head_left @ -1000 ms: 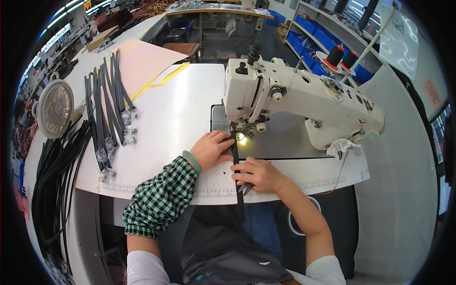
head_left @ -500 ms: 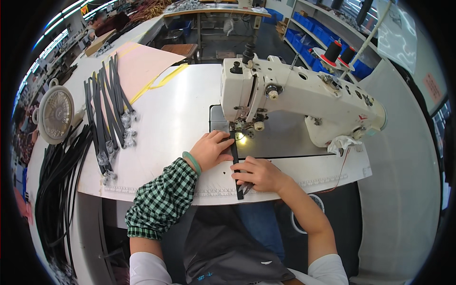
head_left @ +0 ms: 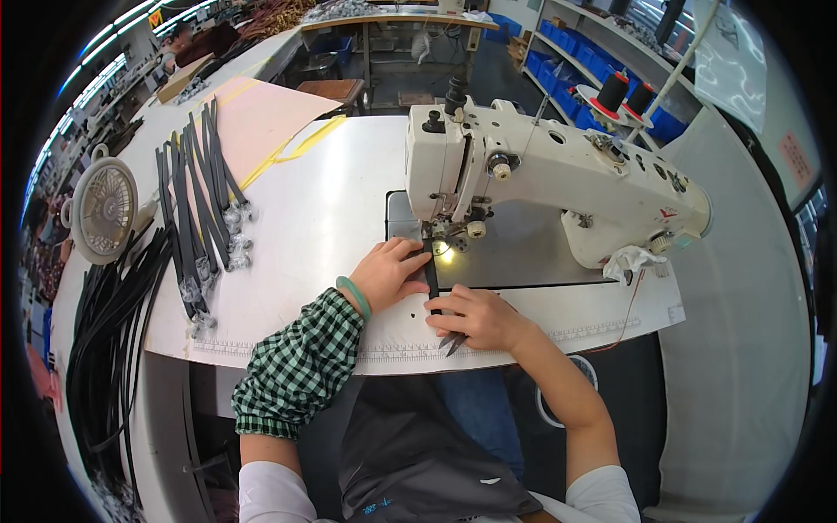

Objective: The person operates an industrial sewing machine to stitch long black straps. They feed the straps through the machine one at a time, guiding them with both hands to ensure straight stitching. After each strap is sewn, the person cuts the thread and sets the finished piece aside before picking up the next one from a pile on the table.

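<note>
A narrow black strap (head_left: 432, 277) runs from under the sewing machine's needle area (head_left: 433, 230) toward me. My left hand (head_left: 391, 277), with a green bangle at the wrist, lies along the strap's left side, its fingers and thumb closed against it near the lit needle. My right hand (head_left: 478, 319) is closed around a pair of small scissors (head_left: 452, 342), whose dark blades stick out below the fingers. Its fingertips also touch the strap's near part. The stitching point is partly hidden by the machine head (head_left: 436, 166).
Finished-looking black straps (head_left: 193, 200) with plastic-wrapped ends lie at left, beside pink sheet material (head_left: 253, 122). A round pale fan (head_left: 103, 209) and a hanging bundle of long black strips (head_left: 109, 349) are further left. Black thread spools (head_left: 613, 91) stand behind the machine.
The strap has moved away from me into the machine; its near tail no longer hangs past my right hand. The scissors blades show more clearly. Both hands stay almost in place.
</note>
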Demonstrator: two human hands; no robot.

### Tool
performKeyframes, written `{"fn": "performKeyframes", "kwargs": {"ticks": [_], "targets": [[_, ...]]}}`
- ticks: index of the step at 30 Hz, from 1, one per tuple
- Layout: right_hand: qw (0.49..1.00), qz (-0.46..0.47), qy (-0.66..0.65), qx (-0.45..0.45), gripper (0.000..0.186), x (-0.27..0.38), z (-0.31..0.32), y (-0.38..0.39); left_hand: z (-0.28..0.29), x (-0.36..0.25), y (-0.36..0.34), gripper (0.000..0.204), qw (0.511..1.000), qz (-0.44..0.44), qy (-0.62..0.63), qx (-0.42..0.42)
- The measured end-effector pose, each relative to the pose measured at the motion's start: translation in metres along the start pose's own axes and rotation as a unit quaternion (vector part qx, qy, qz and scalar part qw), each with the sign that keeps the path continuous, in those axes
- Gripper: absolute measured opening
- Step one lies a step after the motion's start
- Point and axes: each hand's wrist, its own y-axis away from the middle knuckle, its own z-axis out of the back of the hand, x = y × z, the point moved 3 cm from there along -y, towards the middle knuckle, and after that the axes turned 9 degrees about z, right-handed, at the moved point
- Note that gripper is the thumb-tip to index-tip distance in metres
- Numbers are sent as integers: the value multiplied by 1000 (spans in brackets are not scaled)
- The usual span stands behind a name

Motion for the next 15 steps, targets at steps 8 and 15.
{"fn": "performKeyframes", "kwargs": {"ticks": [8, 15], "targets": [[1000, -1, 4, -6, 19, -1, -1, 0, -1, 1, 0, 50, 1000, -4, 2, -2], [999, 17, 4, -32, 21, -1, 0, -1, -5, 5, 0, 44, 999, -20, 11, -23]]}}
